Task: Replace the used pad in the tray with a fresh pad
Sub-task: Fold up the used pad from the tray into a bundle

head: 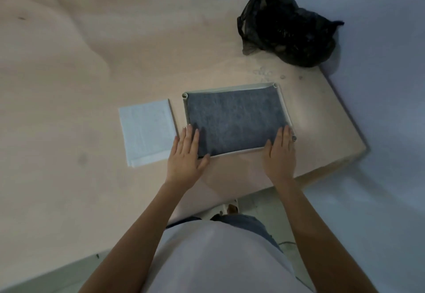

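Head view, looking down over my own torso. Biggest thing in sight: pale peach mattress [92, 86] with a bare, slightly rumpled surface; its near right corner juts toward a bluish-grey floor [379, 177].

Black plastic bag [285, 28] sits crumpled near the far right edge of the mattress, well apart from everything else. A few small pale crumbs [264, 72] lie scattered between the bag and the tray.

Tray [284, 106]: shallow, off-white, rectangular, lying flat on the mattress just ahead of me, its long side running left to right and skewed a little. Dark grey pad [234, 118] lies inside it and covers nearly the whole floor of the tray, with only the pale rim showing round it.

White folded pad [147, 132] lies flat on the mattress just beside the tray's left end, apart from it by a narrow strip of mattress.

My 2 hands are at the tray's near corners. Left hand [186, 154]: fingers straight and together, laid flat over the near left corner, fingertips on the grey pad, thumb spread along the near rim. Right hand [281, 152]: fingers straight, resting flat on the near right corner, thumb out toward the pad's edge; a ring [294, 138] shows on 1 finger. Neither hand pinches or curls round anything
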A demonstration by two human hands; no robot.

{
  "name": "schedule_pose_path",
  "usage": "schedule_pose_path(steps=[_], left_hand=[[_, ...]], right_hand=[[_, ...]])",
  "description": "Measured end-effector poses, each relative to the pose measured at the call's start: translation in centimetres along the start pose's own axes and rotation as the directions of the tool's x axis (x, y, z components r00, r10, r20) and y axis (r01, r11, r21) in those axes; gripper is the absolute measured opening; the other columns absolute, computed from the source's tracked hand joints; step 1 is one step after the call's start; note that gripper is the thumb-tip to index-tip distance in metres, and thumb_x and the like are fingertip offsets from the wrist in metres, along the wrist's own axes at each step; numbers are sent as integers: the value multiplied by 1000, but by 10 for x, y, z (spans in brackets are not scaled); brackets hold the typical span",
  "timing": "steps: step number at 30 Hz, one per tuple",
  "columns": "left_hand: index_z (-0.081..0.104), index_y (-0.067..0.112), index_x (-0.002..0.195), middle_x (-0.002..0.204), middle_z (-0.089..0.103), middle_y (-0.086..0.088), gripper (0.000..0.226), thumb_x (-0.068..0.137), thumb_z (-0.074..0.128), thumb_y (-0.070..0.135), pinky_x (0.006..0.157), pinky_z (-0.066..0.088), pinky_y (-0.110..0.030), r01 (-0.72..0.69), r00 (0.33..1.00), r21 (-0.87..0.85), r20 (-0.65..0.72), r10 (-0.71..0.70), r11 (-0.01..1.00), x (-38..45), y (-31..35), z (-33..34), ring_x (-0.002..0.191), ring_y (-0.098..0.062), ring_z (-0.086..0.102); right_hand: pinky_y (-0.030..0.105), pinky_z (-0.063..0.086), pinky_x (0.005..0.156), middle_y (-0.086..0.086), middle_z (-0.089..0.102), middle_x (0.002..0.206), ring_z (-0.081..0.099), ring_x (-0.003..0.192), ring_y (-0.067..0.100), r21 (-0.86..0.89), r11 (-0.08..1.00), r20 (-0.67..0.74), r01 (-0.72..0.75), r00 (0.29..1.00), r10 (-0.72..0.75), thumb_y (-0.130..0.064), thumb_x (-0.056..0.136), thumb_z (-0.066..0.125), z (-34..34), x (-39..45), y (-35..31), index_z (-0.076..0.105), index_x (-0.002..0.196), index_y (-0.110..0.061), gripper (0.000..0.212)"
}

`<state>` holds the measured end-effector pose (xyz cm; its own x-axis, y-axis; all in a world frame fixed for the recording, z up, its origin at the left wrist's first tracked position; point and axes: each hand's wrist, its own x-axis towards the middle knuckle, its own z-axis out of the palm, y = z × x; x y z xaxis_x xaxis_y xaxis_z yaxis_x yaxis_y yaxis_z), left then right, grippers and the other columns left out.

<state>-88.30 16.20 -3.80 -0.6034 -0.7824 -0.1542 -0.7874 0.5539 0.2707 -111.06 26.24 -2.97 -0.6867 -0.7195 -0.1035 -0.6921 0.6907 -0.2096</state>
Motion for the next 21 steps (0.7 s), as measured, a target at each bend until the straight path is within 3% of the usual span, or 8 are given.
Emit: schedule_pose_path(steps=[5,8,11,21], left_hand=[[1,10,150,159,-3,-8,82,90,5,64,119,-5,-34,186,980,-30,-59,-188,982,1,31,18,146,-20,-7],[-4,11,149,158,-5,-7,82,89,3,66,118,-9,-32,299,950,-32,-89,-301,954,1,45,27,146,-20,-8],[-6,12,149,158,-6,-7,87,86,2,71,119,-8,-32,391,913,-53,-106,-395,919,4,56,31,146,-19,-9],[-4,10,151,158,-10,-7,101,78,-5,80,119,-5,-33,495,865,-29,-86,-495,869,5,69,31,145,-17,-12]], right_hand=[[35,4,119,16,8,158,6,147,28,35,992,-31,120,992,-119,-29,102,28,-5,37,35,13,148,3,58],[36,7,119,19,15,156,12,146,30,34,978,4,206,978,-206,-37,96,18,-6,54,55,18,147,6,66],[36,9,119,21,19,155,17,145,32,20,956,29,291,956,-292,-37,96,19,-6,69,69,21,146,7,67],[31,3,118,19,19,155,14,146,28,0,884,28,467,884,-467,-38,95,15,-10,94,72,20,146,6,67]])
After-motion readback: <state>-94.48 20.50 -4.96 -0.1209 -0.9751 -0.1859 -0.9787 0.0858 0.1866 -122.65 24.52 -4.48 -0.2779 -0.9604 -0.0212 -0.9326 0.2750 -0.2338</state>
